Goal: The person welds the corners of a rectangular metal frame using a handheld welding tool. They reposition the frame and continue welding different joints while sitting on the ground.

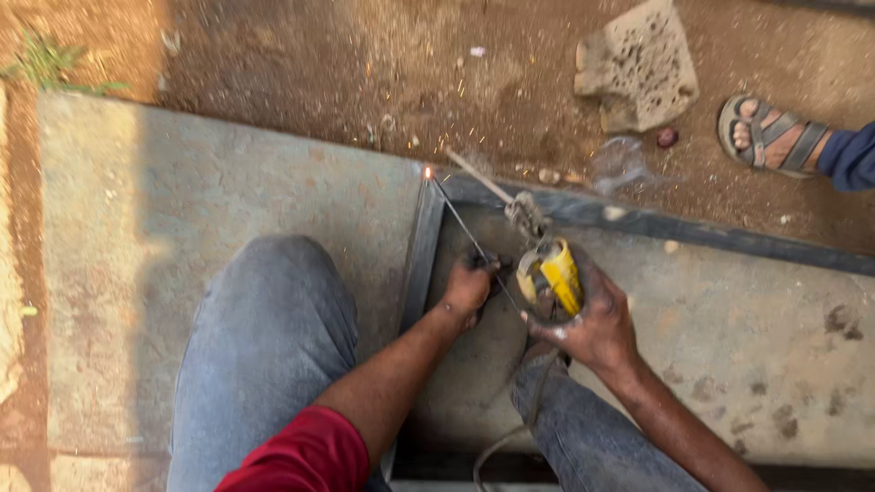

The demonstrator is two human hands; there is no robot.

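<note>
The person is crouching over a dark steel frame lying on a concrete slab, knees in grey trousers on either side of the work. The right hand is wrapping closed around a yellow holder, fingers curled tight on its handle, with a cable trailing down between the legs. From the holder a thin rod is running up to the frame's corner, where a small bright spark is glowing at its tip. The left hand is pinching the rod partway along, steadying it. The rod looks stiff but slender, light, likely whippy at that length and hot near the tip, so taking it well back from the spark seems wise; the holder looks chunky and solid, best gripped by the yellow handle. Beyond the slab's far edge, on the dirt, a pitted block is lying near another person's sandalled foot.
</note>
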